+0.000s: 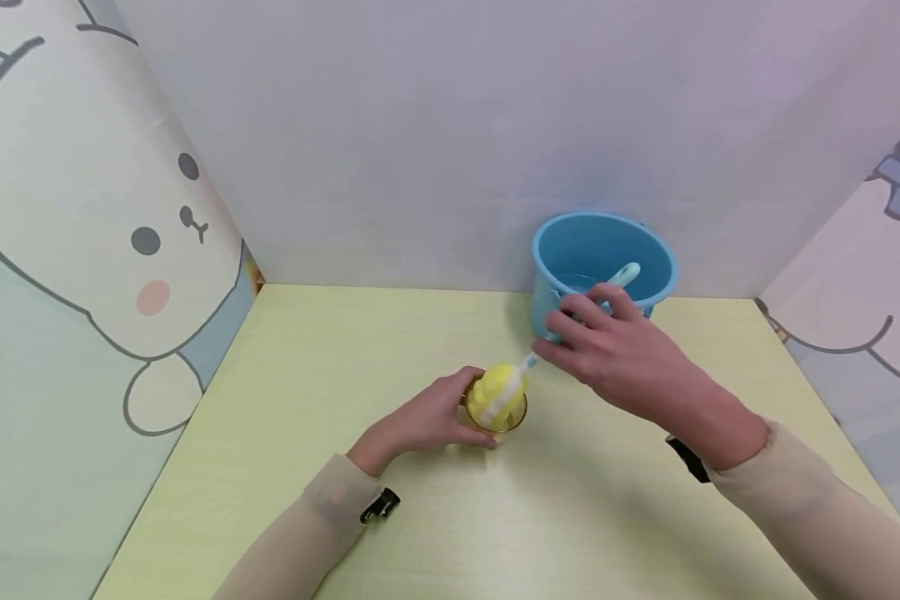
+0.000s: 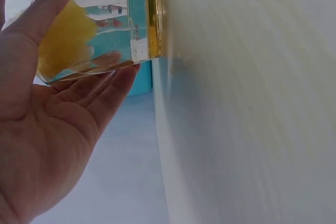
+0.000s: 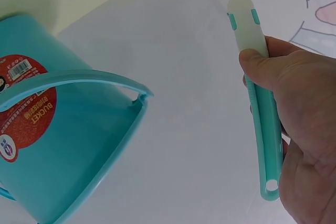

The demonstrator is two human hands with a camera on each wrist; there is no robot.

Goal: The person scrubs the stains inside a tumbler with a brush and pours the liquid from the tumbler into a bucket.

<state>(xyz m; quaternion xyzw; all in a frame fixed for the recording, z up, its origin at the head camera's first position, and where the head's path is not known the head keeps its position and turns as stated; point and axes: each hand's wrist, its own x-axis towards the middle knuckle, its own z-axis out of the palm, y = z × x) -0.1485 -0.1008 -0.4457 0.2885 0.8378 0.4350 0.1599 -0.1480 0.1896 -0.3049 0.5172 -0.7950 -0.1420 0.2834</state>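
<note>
"What does the left hand (image 1: 435,414) hold?"
"Its grip is wrapped round a clear glass (image 2: 112,24), a little below the middle of the head view."
"And the right hand (image 1: 611,348)?"
"Its grip clasps a brush (image 3: 247,22) by the turquoise handle (image 3: 270,135), which slants toward the upper right in the head view."
"Where's the yellow sponge head (image 1: 499,390)?"
"Partly inside the glass, above its base."
"Is the glass touching the counter (image 1: 330,358)?"
"I can't tell; it's very close at least."
"Anything beyond?"
"A blue bucket (image 1: 544,310) right of centre; its red label (image 3: 37,116) shows at left in the right wrist view."
</note>
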